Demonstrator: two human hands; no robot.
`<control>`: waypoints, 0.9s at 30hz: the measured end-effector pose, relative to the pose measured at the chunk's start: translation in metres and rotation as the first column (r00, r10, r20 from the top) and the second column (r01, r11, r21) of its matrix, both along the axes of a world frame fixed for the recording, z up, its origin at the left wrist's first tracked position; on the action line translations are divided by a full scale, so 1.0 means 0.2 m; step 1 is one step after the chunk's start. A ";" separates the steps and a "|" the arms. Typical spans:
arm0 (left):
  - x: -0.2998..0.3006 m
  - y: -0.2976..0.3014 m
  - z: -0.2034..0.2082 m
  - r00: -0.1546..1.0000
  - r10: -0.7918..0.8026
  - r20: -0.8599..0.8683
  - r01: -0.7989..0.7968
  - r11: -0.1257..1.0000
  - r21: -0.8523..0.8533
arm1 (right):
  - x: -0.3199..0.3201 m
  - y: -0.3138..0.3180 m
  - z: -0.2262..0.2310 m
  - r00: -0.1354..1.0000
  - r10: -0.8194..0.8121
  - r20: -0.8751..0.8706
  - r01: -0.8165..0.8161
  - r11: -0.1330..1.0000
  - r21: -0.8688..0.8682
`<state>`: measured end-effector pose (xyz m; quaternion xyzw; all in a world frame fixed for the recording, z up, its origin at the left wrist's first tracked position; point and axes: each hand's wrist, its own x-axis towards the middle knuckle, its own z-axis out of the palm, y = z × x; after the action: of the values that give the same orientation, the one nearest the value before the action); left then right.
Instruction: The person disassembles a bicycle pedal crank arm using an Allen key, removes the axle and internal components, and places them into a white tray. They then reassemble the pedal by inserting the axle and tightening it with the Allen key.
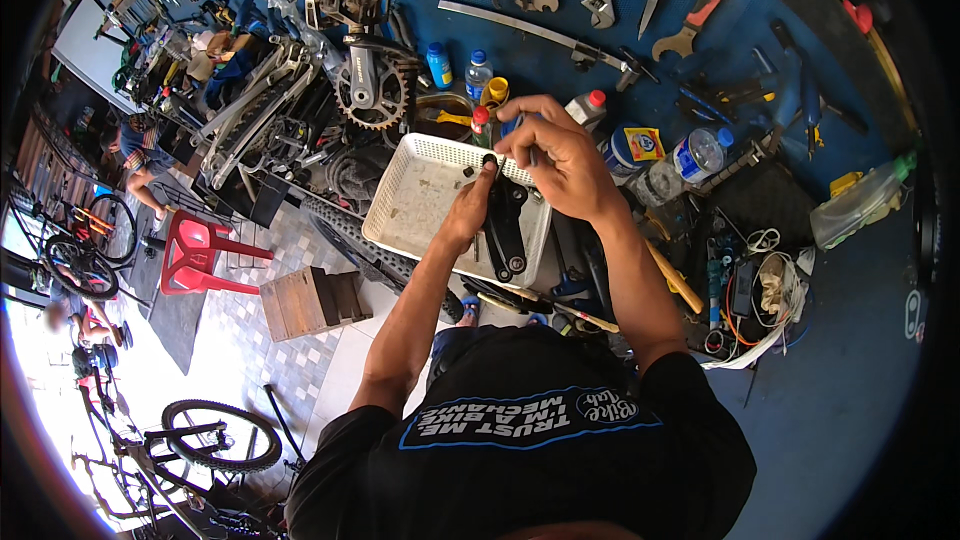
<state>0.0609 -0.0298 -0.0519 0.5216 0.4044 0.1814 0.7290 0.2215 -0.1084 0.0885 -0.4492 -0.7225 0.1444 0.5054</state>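
Observation:
My left hand (468, 208) is closed at the side of a black bike suspension link (505, 230), its thumb up against the link's top end. The link has round pivot ends with holes and hangs over a white perforated plastic tray (398, 208). Just above and to the right, my right hand (562, 162) has its fingers curled in toward the thumb, close to the link's top. Whatever is between those fingertips is too small to make out. A small dark piece (468, 172) lies in the tray.
Behind the tray stand a red-capped bottle (481, 128), a blue bottle (439, 66) and a white tub (622, 152). A crankset (366, 90) and piled bike parts lie left. Tools hang on the blue wall. A wooden box (305, 303) and red chair (205, 255) stand on the floor.

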 end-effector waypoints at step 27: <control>0.03 -0.05 -0.04 0.991 0.119 0.063 -0.117 0.993 -0.029 | -0.10 0.04 -0.02 0.987 -0.081 0.139 0.087 0.995 -0.043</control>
<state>0.0661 -0.0404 -0.0602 0.4816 0.4127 0.2360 0.7363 0.2022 -0.1007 0.0854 -0.5003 -0.7323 0.1093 0.4489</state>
